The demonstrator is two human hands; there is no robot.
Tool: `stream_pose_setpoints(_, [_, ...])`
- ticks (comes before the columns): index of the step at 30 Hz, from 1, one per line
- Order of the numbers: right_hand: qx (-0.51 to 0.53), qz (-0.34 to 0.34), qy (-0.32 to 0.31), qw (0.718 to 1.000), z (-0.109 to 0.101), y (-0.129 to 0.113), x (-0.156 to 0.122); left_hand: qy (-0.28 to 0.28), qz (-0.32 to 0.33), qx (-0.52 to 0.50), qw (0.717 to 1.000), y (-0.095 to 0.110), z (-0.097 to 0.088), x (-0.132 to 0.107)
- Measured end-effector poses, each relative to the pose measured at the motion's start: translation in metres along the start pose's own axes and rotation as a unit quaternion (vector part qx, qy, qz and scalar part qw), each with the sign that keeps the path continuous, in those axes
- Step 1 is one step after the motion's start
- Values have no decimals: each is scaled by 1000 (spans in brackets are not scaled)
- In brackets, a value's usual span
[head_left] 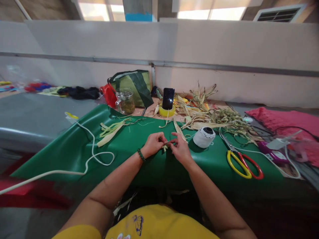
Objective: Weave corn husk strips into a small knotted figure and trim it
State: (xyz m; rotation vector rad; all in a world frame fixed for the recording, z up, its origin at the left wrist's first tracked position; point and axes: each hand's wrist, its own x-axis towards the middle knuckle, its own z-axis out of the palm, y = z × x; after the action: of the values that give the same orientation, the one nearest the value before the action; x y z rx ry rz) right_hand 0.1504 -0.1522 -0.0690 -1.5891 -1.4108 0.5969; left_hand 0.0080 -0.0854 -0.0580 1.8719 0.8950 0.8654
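Observation:
My left hand (154, 145), with a dark beaded bracelet at its wrist, is closed in a pinch over the front of the green mat (139, 132). Between its fingertips is a small pale-green bundle of plant strips (164, 148), perhaps husk; its details are too small to make out. My right hand (181, 150) meets it from the right, thumb and fingers pinched at the same bundle. A white thread spool (203, 137) stands just right of that hand. Left of my hands lie loose green and pale husk strips (111, 131).
Scissors (235, 156) with yellow and red handles lie at right, near a purple device (272, 152) with a cord. A white cable (86, 166) loops at left. Behind are a glass mug (125, 102), a phone (168, 98) by a yellow tape roll (166, 112), and dried husks (199, 116).

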Motion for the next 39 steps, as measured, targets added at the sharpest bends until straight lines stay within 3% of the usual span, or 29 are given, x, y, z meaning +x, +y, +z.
stream_pose_setpoints(3, [-92,-54,36,994,-2,-2,-11,-9,-48,-85,995,-1,-3,2])
stream_pose_setpoints(8, [-225,-84,4,971,-4,1,-36,1,-100,-185,978,-2,-13,5])
stream_pose_setpoints(12, [-262,-107,-6,959,-13,6,-45,13,-121,-186,975,3,-16,4])
stream_pose_setpoints(19, [-339,-100,-47,934,-18,1,-40,-51,-177,-220,958,14,-14,1])
stream_pose_setpoints(23, [-333,-84,-44,938,-17,2,-39,-75,-199,-291,933,14,-15,3])
stream_pose_setpoints(27, [-234,-79,-30,968,-19,9,-37,-66,-232,-321,916,11,-14,5])
stream_pose_setpoints(30, [-60,-73,-13,995,-19,10,-35,-77,-218,-309,923,9,-10,4])
stream_pose_setpoints(32, [96,-29,-26,995,-16,6,-32,-97,-195,-296,930,8,-7,3])
stream_pose_setpoints(36, [376,86,-73,920,-7,-4,-23,-112,-141,-258,949,7,-1,3])
stream_pose_setpoints(39, [471,122,-68,871,-3,-5,-18,-118,-105,-227,961,7,1,5])
